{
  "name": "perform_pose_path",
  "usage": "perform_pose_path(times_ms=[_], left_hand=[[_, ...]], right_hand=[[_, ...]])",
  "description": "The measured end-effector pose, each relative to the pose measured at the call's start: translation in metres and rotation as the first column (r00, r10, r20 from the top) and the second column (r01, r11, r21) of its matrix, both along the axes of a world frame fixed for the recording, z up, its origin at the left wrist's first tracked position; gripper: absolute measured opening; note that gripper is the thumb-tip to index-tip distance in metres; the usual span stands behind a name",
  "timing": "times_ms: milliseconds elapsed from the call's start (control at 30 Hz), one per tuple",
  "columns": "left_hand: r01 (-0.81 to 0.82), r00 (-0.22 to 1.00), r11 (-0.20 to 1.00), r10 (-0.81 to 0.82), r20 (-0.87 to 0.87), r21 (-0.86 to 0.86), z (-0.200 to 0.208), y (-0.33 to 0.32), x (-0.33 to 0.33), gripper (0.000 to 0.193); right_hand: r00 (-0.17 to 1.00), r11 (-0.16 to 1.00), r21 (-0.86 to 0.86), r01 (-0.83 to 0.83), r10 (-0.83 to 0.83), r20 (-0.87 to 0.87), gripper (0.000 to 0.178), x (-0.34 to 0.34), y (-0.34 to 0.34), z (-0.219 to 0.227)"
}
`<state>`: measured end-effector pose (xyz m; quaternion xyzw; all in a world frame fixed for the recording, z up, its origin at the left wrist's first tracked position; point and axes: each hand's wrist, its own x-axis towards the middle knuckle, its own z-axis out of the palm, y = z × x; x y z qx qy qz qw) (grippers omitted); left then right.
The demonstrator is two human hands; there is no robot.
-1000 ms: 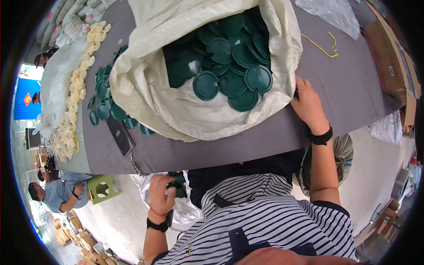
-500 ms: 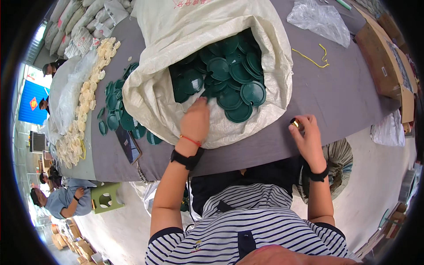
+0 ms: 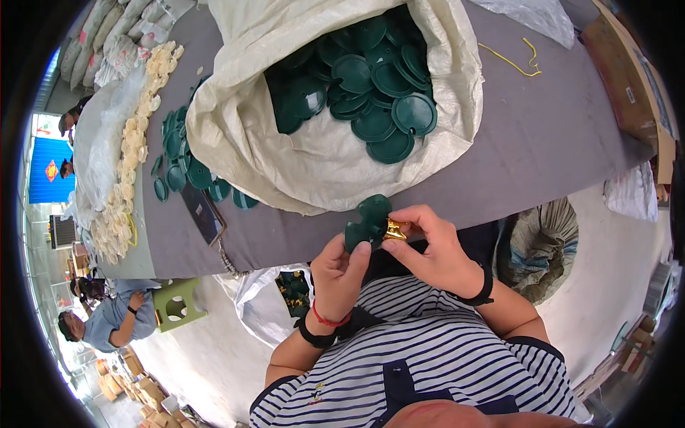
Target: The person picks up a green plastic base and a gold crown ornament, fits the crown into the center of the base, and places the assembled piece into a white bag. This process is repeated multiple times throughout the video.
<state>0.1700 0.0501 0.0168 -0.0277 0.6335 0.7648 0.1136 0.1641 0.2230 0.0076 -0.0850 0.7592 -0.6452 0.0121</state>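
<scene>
Dark green plastic discs (image 3: pixel 374 123) with notched rims lie in the mouth of a white woven sack (image 3: pixel 428 175). My left hand (image 3: pixel 337 277) is closed on a green disc piece (image 3: pixel 369 222) in front of the sack, near the table's front edge. Whether that is one notched disc or two overlapping ones, I cannot tell. Between the fingertips of my right hand (image 3: pixel 439 253) is a small shiny gold piece (image 3: pixel 394 230), held against the right side of the green piece. Fingers partly cover where the two meet.
More green discs (image 3: pixel 177 152) lie left of the sack, beside a phone (image 3: pixel 205 217) with a beaded strap. Cream-coloured parts (image 3: pixel 128 178) line the table's left side. A cardboard box (image 3: pixel 628 85) stands at the right. Below the table, a white bag (image 3: pixel 258 314) holds green-and-gold pieces.
My left hand has come out of the sack toward me with a green disc piece. The right hand has moved left with the gold piece, and both hands are now together.
</scene>
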Motion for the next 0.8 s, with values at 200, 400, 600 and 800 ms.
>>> perform_pose_path(times_ms=[200, 400, 600, 800], left_hand=[[0.136, 0.989, 0.959, -0.148, -0.029, -0.247, 0.011, -0.012, 0.007, 0.024], [0.230, 0.949, 0.881, -0.297, -0.105, -0.413, 0.011, -0.016, 0.007, 0.028], [0.253, 0.908, 0.780, -0.395, -0.137, -0.572, 0.007, -0.014, 0.008, 0.028], [0.027, 0.874, 0.751, -0.339, -0.349, -0.660, -0.002, -0.003, 0.011, 0.034]], right_hand=[[0.953, 0.979, 0.187, -0.075, 0.126, -0.276, 0.036, 0.002, 0.002, 0.002], [0.823, 0.804, 0.594, -0.007, 0.343, -0.454, 0.036, 0.005, 0.007, 0.009], [0.854, 0.707, 0.701, -0.091, 0.418, -0.310, 0.027, 0.001, 0.007, 0.012], [0.601, 0.883, -0.466, -0.054, 0.401, 0.691, 0.026, -0.024, 0.010, 0.018]])
